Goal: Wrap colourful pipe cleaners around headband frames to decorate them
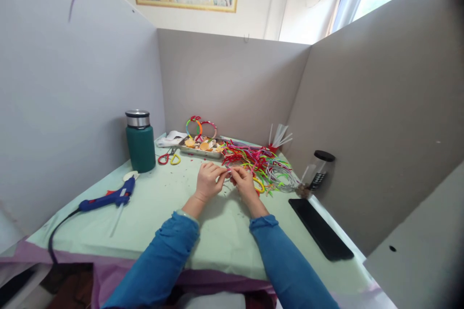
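Both my hands are mid-frame, over the counter [155, 222] w/ its pale green cover: L hand [210, 181] and R hand [244, 183], fingertips together, each pinching a small, thin pink-and-white piece [229, 171] btwn thumb & fingers. Piece is approx. ctr of frame, mostly hidden by my fingers, too small to make out fully. Just beside R hand, on its right, a yellow plastic loop handle [259, 184] shows, partly covered. Right of ctr, behind that hand, there's a big tangled pile of fuzzy multicolored stems [250, 157], mostly red, pink, green & silver-gray. Ctr, farther back: shallow rectangular metal tray [203, 152] w/ orange & pale bits in it, colorful ring-shaped bands [194, 128] standing up at its back. Left of tray, scissors w/ red & yellow handles [169, 158]. Left side of frame: dark green cylindrical bottle w/ silver-and-black lid [140, 145], and below it a blue plastic glue gun [112, 198], w/ a translucent stick [116, 221] near it. Lower right, flat black rectangular slab [321, 229] lies well apart from my hands.
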Tool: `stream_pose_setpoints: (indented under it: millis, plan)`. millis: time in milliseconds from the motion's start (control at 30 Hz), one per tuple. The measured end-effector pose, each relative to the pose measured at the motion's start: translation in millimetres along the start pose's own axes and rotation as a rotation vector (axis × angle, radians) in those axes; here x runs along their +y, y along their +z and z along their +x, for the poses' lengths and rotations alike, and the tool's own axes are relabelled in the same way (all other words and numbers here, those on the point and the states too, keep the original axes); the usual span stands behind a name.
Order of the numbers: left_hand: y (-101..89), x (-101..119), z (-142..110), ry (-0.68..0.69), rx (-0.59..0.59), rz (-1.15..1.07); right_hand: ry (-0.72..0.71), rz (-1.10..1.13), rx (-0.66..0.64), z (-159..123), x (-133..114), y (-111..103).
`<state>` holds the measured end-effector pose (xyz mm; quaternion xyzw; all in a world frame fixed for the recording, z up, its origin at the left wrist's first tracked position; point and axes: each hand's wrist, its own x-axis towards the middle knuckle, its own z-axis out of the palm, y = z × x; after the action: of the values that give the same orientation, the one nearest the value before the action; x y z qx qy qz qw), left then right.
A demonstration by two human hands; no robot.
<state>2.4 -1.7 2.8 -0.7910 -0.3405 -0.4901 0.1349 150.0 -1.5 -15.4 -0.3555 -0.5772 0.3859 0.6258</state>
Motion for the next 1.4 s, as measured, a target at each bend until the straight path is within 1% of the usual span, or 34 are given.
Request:
stream_pose_setpoints:
  millis: [167,433,700,867,1033,1233,1400]
  plan:
    - [0.3,-3.4,0.1,0.005,-0.006,-0.051,-0.001,-0.004,-0.066,-2.0,-7.5,-1.2]
    - [2.8,-7.1,-1.4,0.019,-0.004,-0.055,0.013,-0.013,-0.086,-3.0,-6.9,-2.3]
    - [3.1,-8.7,-2.2,0.077,-0.036,0.029,-0.004,-0.061,-0.116,-3.2,-7.8,-3.7]
    - [0.6,-6.8,-0.8,0.124,-0.048,0.1,-0.002,-0.037,-0.097,-2.0,-4.4,-2.5]
    - [-0.1,-6.4,-0.3,0.074,-0.017,0.071,-0.004,-0.005,-0.006,-0.6,-2.9,-0.6]
    - [0.8,-5.7,-2.0,-0.002,-0.025,-0.064,-0.02,0.016,-0.026,0.0,-2.6,-0.1]
    - [1.7,-4.8,-3.7,-0.019,-0.042,-0.093,-0.04,0.014,-0.059,-0.6,-2.5,-0.1]
